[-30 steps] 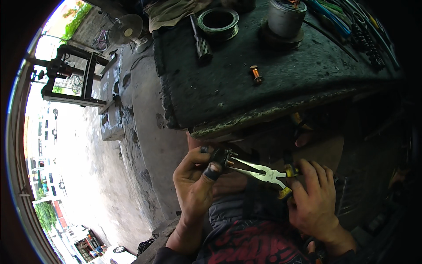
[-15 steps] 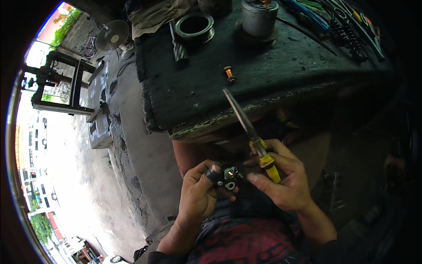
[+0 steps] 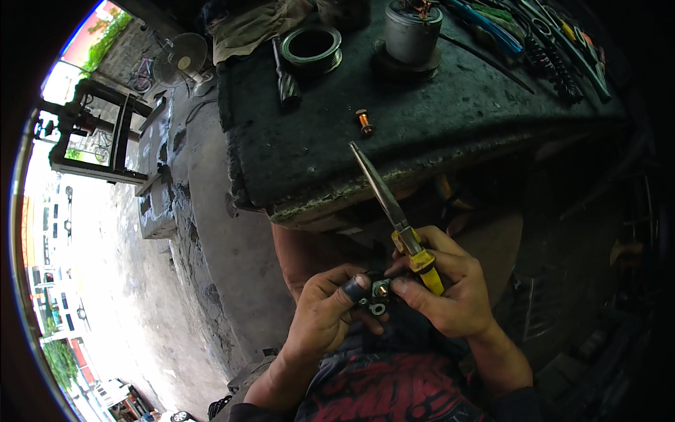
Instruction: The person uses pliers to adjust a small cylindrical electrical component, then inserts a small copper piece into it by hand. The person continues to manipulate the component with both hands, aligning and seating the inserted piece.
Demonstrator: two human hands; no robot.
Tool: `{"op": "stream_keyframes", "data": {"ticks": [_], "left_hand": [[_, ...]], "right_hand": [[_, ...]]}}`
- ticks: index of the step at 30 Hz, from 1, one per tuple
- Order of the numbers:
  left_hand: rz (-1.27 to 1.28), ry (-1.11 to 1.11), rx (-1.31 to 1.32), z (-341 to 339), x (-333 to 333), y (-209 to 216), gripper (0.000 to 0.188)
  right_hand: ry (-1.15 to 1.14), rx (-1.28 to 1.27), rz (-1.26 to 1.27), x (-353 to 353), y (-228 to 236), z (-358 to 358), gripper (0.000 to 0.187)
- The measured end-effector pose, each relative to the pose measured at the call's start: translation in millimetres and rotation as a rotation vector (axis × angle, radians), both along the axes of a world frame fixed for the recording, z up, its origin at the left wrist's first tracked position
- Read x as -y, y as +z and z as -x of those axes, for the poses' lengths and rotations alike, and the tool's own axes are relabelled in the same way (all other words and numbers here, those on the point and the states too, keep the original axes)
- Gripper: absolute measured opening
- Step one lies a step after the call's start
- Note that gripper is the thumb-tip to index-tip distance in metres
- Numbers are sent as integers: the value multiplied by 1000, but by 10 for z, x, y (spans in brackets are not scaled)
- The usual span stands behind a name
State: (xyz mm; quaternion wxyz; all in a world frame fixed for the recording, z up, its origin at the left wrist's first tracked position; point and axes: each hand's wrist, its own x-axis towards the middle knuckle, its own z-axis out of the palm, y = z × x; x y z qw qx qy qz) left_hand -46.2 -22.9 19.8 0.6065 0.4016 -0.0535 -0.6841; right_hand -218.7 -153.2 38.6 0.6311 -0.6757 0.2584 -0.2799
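Note:
Low in front of my body, my left hand [image 3: 322, 309] is closed around a small dark metal part with a brass stud and a metal eyelet [image 3: 381, 289]. A dark wrap covers that thumb. My right hand [image 3: 458, 292] keeps long-nose pliers with yellow grips [image 3: 384, 191] in its palm, their jaws together and pointing up over the bench edge. Meanwhile the right thumb and fingertip pinch at the right side of the small part. Beyond the plier tips, a small copper-wound bobbin [image 3: 364, 123] lies on the dark bench [image 3: 309, 169].
Farther back on the bench are a metal ring or spool [image 3: 311, 50], a fluted cutter [image 3: 287, 81], a grey can [image 3: 412, 35] and a cloth [image 3: 253, 32]. Several hand tools [image 3: 555, 63] lie at the right. A fan [image 3: 181, 62] and a metal frame [image 3: 98, 133] stand left.
The small part has moved slightly right and down, and my right thumb and fingertip have closed in against it. The pliers have shifted a little left.

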Motion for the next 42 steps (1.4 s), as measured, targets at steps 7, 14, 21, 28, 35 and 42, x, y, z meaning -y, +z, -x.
{"op": "stream_keyframes", "data": {"ticks": [7, 14, 21, 28, 35, 42], "left_hand": [[-64, -23, 135, 36, 75, 60, 41], [8, 199, 383, 40, 99, 114, 21], [197, 287, 614, -150, 146, 46, 27], [160, 311, 178, -195, 123, -5, 43], [148, 308, 60, -228, 66, -79, 46], [151, 280, 98, -217, 104, -83, 39]], "right_hand": [[-17, 5, -42, -1, 26, 16, 17], [-103, -275, 432, -54, 137, 304, 30], [3, -697, 787, -296, 293, 636, 48], [9, -720, 797, -257, 290, 596, 52], [14, -716, 728, -217, 252, 570, 52], [21, -720, 736, -196, 261, 615, 52]]}}
